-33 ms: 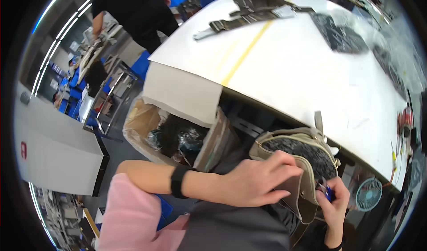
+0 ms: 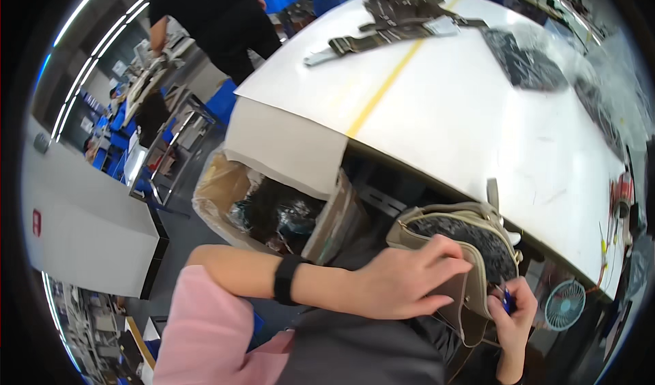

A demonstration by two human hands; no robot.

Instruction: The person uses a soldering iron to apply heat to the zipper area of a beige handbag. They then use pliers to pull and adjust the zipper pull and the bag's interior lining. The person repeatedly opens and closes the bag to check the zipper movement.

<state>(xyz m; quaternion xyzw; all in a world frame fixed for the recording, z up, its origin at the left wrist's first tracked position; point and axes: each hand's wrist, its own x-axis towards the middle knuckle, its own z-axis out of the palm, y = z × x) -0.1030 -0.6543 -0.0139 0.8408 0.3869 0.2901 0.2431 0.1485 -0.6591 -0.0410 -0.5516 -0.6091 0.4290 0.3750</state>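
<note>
A beige handbag with a dark patterned lining stands open-topped against my lap, by the table edge. My left hand, black band at the wrist, reaches across and holds the near panel of the bag, its thumb and fingers curled at the panel's edge. On the bag's right side, my right hand grips a small blue-handled tool, which looks like snips. The tool's metal end is at the bag's opening; its tip is partly hidden.
A white table carries dark straps and plastic-wrapped dark items. Below its left side sits a lined carton with dark wrapped things. A small fan is at the right. A person in black stands beyond the table.
The whole view has shifted slightly, so the table and bag appear a little lower and further right. Both hands keep their places on the bag and the tool.
</note>
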